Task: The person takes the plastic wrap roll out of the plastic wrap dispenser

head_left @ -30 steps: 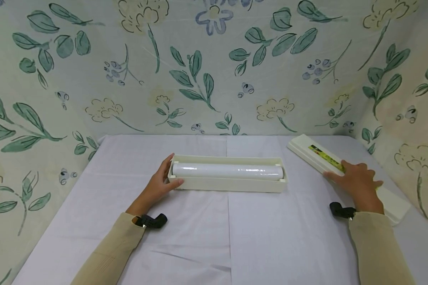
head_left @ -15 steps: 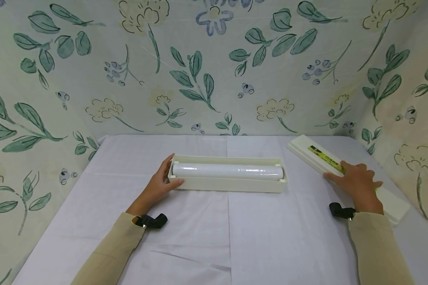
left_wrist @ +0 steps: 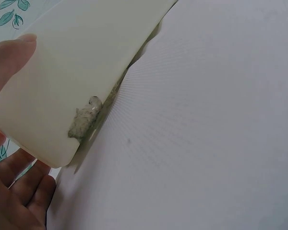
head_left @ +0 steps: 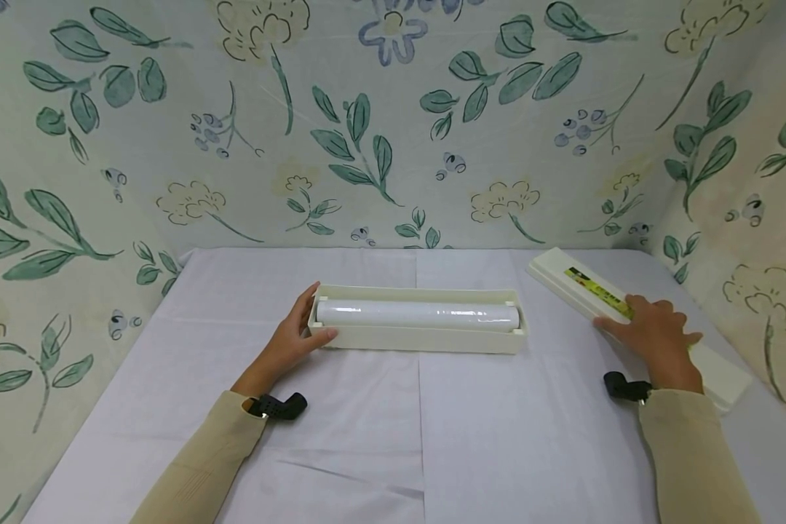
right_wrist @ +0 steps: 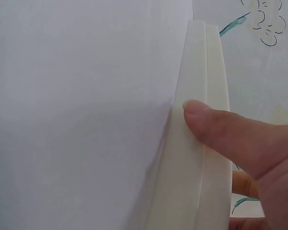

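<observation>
Positions match those of the earlier frame. White-draped counter (head_left: 511,437): open cream box (head_left: 426,340), centre; labelled lid (head_left: 586,298), slanted at right; glossy roll (head_left: 419,314), inside the box. Left hand (head_left: 291,340): fingers grip the box's left end. Right hand (head_left: 658,335): fingers pinch the lid crosswise.

No lettering can be read: the narrow yellow-green and black label (head_left: 596,290) on the long, off-white plastic lid (head_left: 720,375) is too small and blurred.
</observation>
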`<state>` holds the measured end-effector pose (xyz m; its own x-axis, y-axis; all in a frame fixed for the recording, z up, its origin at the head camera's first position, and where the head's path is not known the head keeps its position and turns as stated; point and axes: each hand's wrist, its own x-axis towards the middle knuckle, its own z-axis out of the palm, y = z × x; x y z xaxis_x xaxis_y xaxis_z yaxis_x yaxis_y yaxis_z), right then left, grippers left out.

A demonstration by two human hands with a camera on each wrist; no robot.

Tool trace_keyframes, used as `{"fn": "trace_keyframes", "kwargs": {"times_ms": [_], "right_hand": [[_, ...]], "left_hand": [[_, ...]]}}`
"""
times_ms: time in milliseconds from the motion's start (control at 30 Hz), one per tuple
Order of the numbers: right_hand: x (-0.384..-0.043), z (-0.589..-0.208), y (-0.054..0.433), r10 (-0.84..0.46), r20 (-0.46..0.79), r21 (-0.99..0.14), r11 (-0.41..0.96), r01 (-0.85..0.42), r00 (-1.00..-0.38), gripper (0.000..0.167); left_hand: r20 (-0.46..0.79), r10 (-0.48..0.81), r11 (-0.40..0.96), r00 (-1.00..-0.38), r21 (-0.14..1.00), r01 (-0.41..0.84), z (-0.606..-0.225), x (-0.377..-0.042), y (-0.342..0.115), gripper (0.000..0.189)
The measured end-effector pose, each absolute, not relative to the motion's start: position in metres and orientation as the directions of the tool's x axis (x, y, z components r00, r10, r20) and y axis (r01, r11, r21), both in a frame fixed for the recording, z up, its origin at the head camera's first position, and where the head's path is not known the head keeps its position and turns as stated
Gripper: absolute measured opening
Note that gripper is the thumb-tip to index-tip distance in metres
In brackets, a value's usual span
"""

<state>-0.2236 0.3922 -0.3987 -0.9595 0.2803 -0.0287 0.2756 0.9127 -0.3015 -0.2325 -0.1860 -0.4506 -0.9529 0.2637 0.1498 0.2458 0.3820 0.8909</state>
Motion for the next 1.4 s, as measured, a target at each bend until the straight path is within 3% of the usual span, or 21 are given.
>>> {"fn": "trace_keyframes", "kwargs": {"times_ms": [733, 967, 1400], "right_hand": [[-0.227, -0.403, 0.397, 0.284, -0.057, -0.322, 0.902, 0.287, -0.957, 0.099], [-0.227, -0.399, 0.396, 0.274, -0.070, -0.319, 0.905, 0.282, -0.959, 0.099], [-0.228, -0.396, 0.393, 0.264, -0.033, -0.312, 0.913, 0.261, -0.964, 0.099]], "left_hand": [[0.128, 0.267, 0.365, -0.955, 0.904, 0.223, -0.449, -0.230, -0.185, 0.089], [0.105, 0.284, 0.371, -0.953, 0.905, 0.210, -0.417, -0.213, -0.177, 0.089], [0.107, 0.286, 0.371, -0.952, 0.904, 0.213, -0.416, -0.211, -0.176, 0.088]]}}
